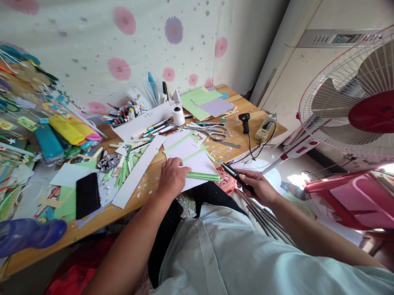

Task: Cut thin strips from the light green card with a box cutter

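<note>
My left hand (173,177) rests at the table's front edge with its fingers curled. Its thumb and fingers press on the near end of a folded stack of green paper strips (203,177), which reaches right past the edge. Beneath lies a sheet of white paper (201,163) with pale green bands across it. My right hand (257,186) is closed round a black utility knife (237,176), off the table's edge. The blade points up and left towards the strips' far end, apart from them. My right palm is partly hidden.
A long white card strip (140,171), cut green scraps (127,165) and a phone (87,195) lie to the left. Scissors (214,131), a thread spool (178,116) and a glue gun (245,122) sit further back. A fan (375,110) stands at right.
</note>
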`<action>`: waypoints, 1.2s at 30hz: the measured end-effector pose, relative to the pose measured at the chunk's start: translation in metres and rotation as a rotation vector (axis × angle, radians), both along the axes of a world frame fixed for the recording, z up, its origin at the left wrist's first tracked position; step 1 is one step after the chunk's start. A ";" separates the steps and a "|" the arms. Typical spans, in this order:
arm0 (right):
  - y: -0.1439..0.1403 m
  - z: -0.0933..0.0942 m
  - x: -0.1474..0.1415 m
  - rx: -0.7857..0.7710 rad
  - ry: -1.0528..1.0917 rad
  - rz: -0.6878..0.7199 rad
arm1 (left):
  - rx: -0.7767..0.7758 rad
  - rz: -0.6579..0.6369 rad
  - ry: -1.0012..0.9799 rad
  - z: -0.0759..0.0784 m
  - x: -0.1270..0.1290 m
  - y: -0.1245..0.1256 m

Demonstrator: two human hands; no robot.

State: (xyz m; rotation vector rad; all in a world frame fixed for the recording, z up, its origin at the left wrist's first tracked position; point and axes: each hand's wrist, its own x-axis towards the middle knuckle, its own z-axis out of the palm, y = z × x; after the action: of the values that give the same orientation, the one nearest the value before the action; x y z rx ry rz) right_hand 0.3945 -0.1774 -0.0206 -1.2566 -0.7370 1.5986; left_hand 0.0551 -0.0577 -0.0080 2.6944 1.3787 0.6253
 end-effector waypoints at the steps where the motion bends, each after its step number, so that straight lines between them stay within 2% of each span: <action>1: 0.000 0.001 0.000 0.001 -0.006 0.003 | 0.012 0.012 0.010 0.002 0.000 -0.001; 4: 0.000 0.003 -0.001 -0.005 -0.021 0.001 | 0.011 0.019 0.028 0.003 0.002 -0.006; 9: -0.001 0.002 -0.002 -0.005 -0.008 -0.001 | 0.011 0.009 -0.011 -0.003 0.005 -0.016; 19: -0.004 -0.009 -0.001 -0.016 -0.012 -0.017 | -0.012 0.201 -0.136 -0.011 -0.015 -0.043; 23: -0.003 -0.012 -0.001 -0.008 -0.006 0.018 | -0.008 0.224 -0.132 -0.010 -0.020 -0.051; 27: -0.002 -0.013 -0.002 0.006 -0.015 0.036 | -0.024 0.320 -0.100 -0.007 -0.023 -0.054; 32: -0.004 -0.009 -0.008 0.003 -0.008 0.044 | -0.033 0.275 -0.119 -0.009 -0.024 -0.059; 36: -0.003 -0.005 -0.013 0.014 -0.014 0.066 | 0.006 0.263 -0.047 -0.007 -0.021 -0.063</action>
State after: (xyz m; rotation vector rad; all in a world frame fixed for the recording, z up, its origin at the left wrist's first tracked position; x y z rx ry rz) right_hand 0.3810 -0.1806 -0.0254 -1.2461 -0.8042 1.6366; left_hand 0.0337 -0.1204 -0.0145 2.5046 1.7369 0.7062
